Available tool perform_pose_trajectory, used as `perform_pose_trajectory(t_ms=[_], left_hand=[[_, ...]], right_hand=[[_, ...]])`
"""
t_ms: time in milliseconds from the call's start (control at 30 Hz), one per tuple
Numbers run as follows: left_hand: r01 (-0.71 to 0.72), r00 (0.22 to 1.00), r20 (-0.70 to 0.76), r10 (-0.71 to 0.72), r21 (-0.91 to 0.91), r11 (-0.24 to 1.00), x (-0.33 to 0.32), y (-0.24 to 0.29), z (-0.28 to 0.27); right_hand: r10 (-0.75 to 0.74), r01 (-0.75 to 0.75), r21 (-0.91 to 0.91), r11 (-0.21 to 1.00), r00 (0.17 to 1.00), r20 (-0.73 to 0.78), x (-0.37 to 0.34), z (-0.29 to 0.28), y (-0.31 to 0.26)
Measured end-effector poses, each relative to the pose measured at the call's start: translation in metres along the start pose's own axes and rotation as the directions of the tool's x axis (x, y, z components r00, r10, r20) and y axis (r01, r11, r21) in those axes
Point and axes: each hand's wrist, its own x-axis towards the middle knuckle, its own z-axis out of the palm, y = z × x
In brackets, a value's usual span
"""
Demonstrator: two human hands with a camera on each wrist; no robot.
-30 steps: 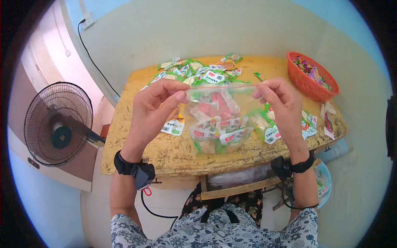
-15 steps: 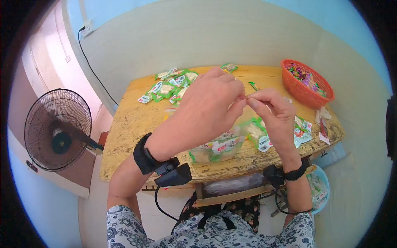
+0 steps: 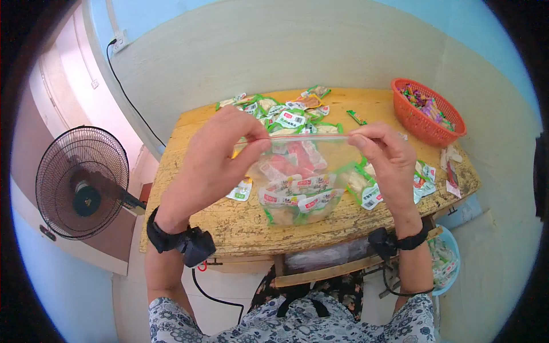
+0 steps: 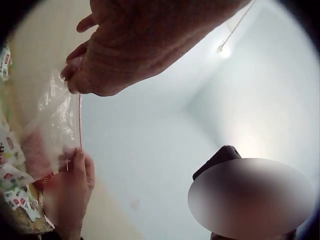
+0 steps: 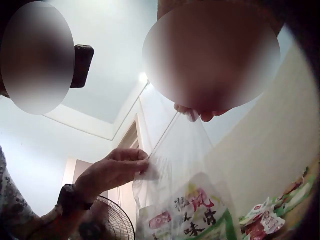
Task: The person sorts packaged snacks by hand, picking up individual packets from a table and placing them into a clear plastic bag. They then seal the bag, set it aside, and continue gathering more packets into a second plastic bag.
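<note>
A clear zip-lock bag [image 3: 297, 171] with a red line along its top edge hangs upright between my hands, in front of the table's near side. Inside it are several snack packets [image 3: 303, 200], some with white and green wrappers, others red. My left hand [image 3: 220, 154] pinches the bag's top left corner between thumb and fingers. At the opposite corner, my right hand [image 3: 389, 160] pinches the same edge, which is stretched straight. In the right wrist view, a packet with large printed characters [image 5: 195, 210] shows through the plastic.
Loose snack packets [image 3: 286, 117] are heaped at the back of the yellow worn table [image 3: 183, 154], with more [image 3: 369, 186] by my right hand. An orange basket [image 3: 409, 114] of small wrapped items stands back right. A fan [image 3: 83, 177] is at left; a blue tub [image 3: 449, 260] sits below right.
My left hand first crossed over to the right hand along the bag's top edge, then came back to the left corner. My right hand has kept its pinch on the right corner.
</note>
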Motion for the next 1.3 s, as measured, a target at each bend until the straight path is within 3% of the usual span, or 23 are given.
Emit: perform_pose_trajectory(t_ms=[167, 300, 400, 500, 600, 700, 800, 900, 1000, 1133, 1200, 1300], left_hand=[[0.16, 0.987, 0.002, -0.16, -0.069, 0.985, -0.013, -0.002, -0.013], [0.141, 0.985, -0.066, -0.157, -0.2, 0.97, -0.018, -0.01, -0.001], [0.112, 0.982, -0.12, -0.146, -0.25, 0.962, -0.018, -0.011, 0.005], [0.102, 0.979, -0.146, -0.146, -0.27, 0.957, -0.019, -0.009, 0.009], [0.079, 0.983, -0.143, -0.119, -0.263, 0.962, -0.018, -0.004, 0.009], [0.026, 0.986, -0.156, -0.066, -0.25, 0.968, -0.018, -0.002, 0.009], [0.02, 0.984, -0.165, -0.061, -0.238, 0.971, -0.02, 0.0, 0.008], [0.049, 0.98, -0.172, -0.096, -0.258, 0.965, -0.023, -0.004, 0.009], [0.07, 0.98, -0.16, -0.119, -0.282, 0.957, -0.025, -0.005, 0.008], [0.055, 0.982, -0.162, -0.102, -0.267, 0.962, -0.025, -0.004, 0.011], [0.059, 0.98, -0.168, -0.112, -0.289, 0.955, -0.026, -0.006, 0.013], [0.097, 0.971, -0.16, -0.176, -0.409, 0.907, -0.028, -0.011, 0.017]], right_hand=[[0.041, -0.041, -0.013, 0.999, 0.999, -0.008, -0.001, -0.002, 0.001], [0.118, -0.118, -0.002, 0.993, 0.993, -0.012, 0.002, -0.002, -0.001], [0.018, -0.02, -0.128, 0.992, 1.0, -0.012, 0.01, 0.002, -0.009], [-0.31, 0.343, -0.38, 0.859, 0.939, 0.146, 0.025, 0.011, -0.033], [-0.394, 0.517, -0.425, 0.743, 0.851, 0.347, 0.035, 0.029, -0.049], [-0.493, 0.613, -0.334, 0.716, 0.783, 0.381, 0.039, 0.059, -0.05], [-0.454, 0.63, -0.391, 0.671, 0.766, 0.456, 0.042, 0.066, -0.043], [-0.367, 0.596, -0.403, 0.695, 0.775, 0.514, 0.042, 0.05, -0.047], [-0.381, 0.556, -0.361, 0.749, 0.807, 0.452, 0.037, 0.03, -0.035], [-0.145, 0.246, -0.275, 0.929, 0.929, 0.34, 0.025, 0.007, -0.03], [0.056, 0.036, -0.282, 0.959, 0.949, 0.311, 0.021, -0.007, -0.033], [0.166, -0.097, -0.248, 0.964, 0.947, 0.273, 0.019, -0.016, -0.028]])
